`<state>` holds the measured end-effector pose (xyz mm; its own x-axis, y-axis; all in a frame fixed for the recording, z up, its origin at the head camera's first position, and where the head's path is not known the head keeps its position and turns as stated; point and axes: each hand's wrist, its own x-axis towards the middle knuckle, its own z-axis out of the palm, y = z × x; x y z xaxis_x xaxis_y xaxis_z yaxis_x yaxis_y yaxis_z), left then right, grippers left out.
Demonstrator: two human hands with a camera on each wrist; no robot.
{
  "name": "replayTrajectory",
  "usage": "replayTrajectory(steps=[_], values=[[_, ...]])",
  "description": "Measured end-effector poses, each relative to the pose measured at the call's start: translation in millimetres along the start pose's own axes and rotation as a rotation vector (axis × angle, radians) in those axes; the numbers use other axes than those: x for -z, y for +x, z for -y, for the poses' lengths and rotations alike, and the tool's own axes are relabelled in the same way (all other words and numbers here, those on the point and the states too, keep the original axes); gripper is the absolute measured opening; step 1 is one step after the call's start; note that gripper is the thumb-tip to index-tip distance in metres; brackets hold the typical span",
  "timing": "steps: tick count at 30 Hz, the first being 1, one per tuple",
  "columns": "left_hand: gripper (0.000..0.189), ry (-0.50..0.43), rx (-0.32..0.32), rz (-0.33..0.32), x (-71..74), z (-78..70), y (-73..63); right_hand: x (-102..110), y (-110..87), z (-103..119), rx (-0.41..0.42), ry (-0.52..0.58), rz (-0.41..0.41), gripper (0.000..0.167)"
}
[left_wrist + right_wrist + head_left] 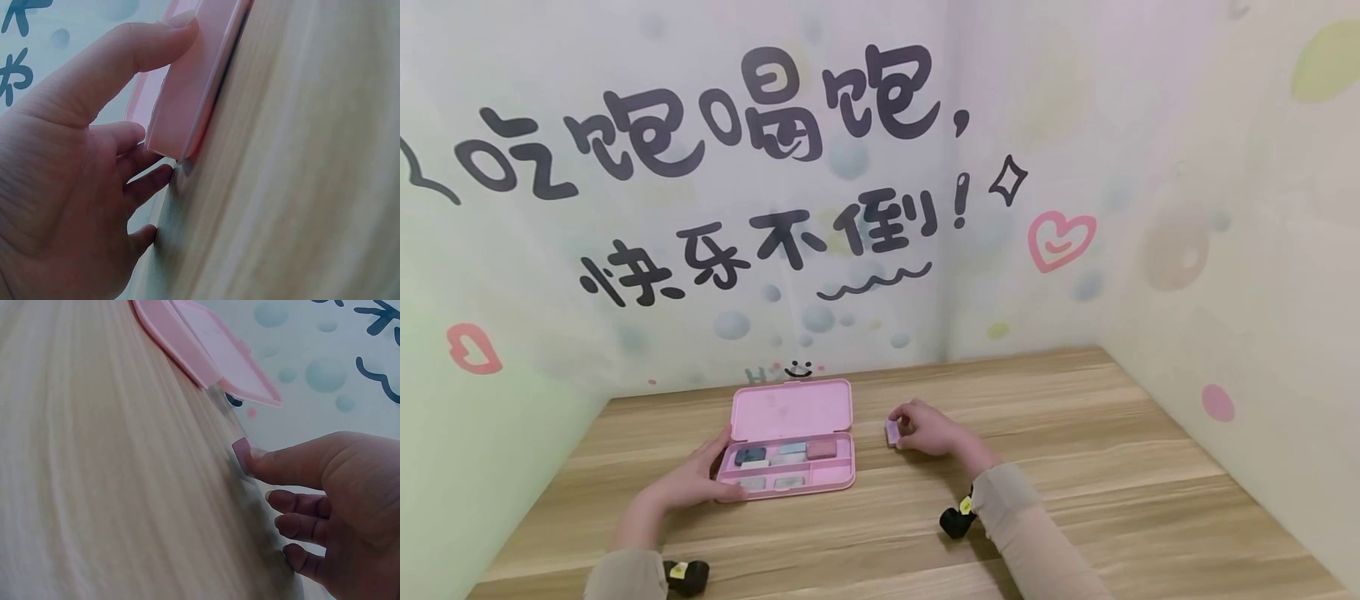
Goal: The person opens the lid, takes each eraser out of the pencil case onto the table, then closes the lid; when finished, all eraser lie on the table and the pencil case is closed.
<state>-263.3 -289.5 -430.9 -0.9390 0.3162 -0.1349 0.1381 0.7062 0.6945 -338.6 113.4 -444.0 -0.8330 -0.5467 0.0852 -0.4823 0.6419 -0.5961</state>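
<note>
Item: my left hand (pixel 691 477), gripping the open case (pixel 792 412) by its left end, presumably to steady it. Item: my right hand (pixel 931 430), pinching a purple block (pixel 892 432) right of the case, likely because it's small; table (pixel 850 550) contact unclear.

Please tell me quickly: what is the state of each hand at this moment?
Left hand: closed, gripping the left end of the open pink case.
Right hand: closed, pinching a small purple block.

Block (pixel 240 455) in right hand (pixel 347 509); case (pixel 190 347) apart
</note>
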Motion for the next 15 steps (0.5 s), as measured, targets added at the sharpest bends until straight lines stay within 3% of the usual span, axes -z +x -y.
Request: replayTrajectory(steps=[15], values=[[0.118,0.011,-0.006,-0.001,0.5,0.4,-0.5,-2.1,-1.5,-0.1,-0.010,-0.006,0.011,0.036]])
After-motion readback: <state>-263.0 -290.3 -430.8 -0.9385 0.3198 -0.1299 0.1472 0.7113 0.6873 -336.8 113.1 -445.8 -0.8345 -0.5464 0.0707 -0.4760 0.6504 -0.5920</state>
